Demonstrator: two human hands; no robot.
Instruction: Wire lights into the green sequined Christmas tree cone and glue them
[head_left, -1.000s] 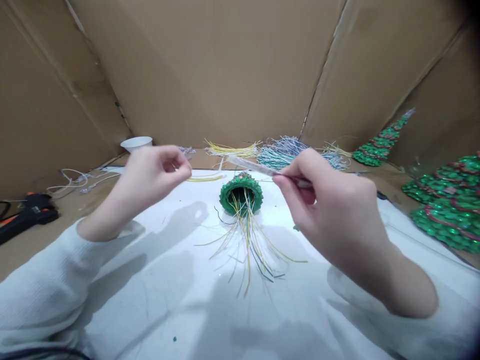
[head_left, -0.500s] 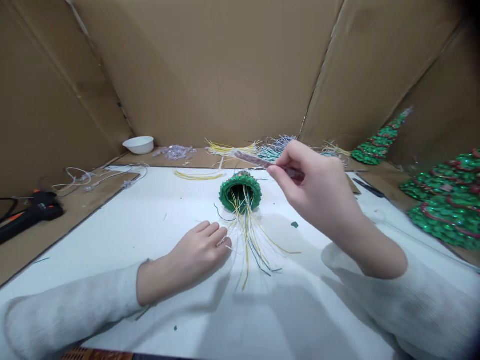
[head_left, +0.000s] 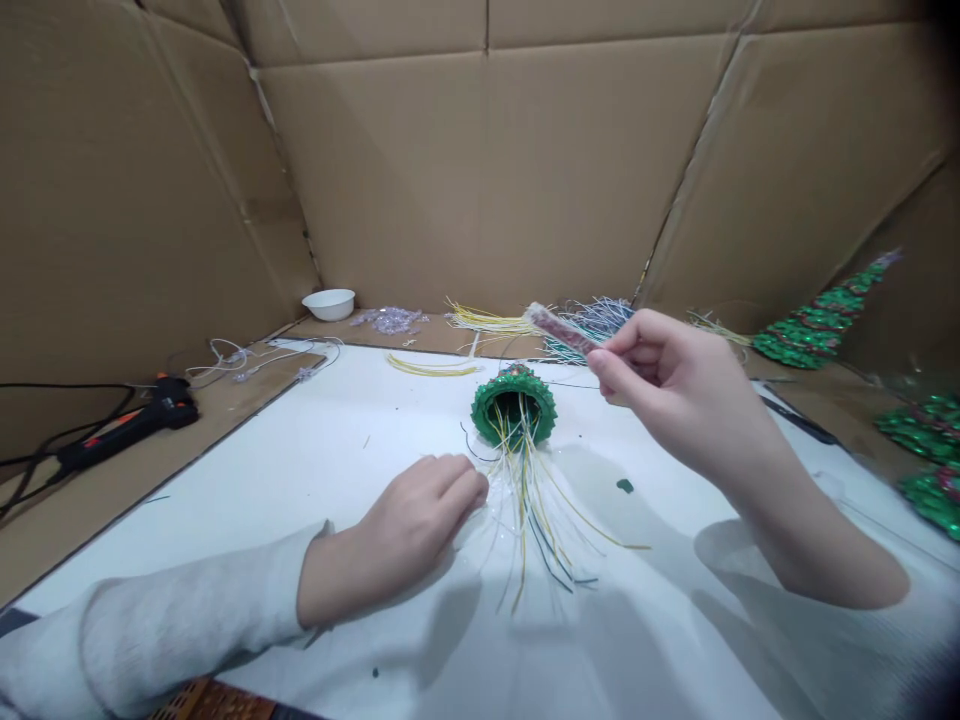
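My right hand (head_left: pixel 675 385) is raised over the board, pinching a narrow, flat reddish-brown strip (head_left: pixel 562 328) with a pale, translucent tip. I cannot make out what the strip is. Below it a small green sequined cone tree (head_left: pixel 480 412) lies on its side, its hollow base facing me. From that opening a spray of thin yellow, white and green wires (head_left: pixel 559 500) fans out across the board. Left of the wires, my left hand (head_left: pixel 416 515) rests closed, fingers curled under; whatever it grips is hidden.
A white board (head_left: pixel 300 480) covers the table. At the left lies a black glue gun (head_left: pixel 139 420); behind are a white bowl (head_left: pixel 328 304), clear beads (head_left: pixel 394 320) and wire bundles (head_left: pixel 491 318). A finished green tree (head_left: pixel 817 320) and a black-handled tool (head_left: pixel 799 418) are at the right.
The camera view has turned, so the scene sits farther right. The strip stays in my right hand and shows more of its flat face. My left fingers look more curled under.
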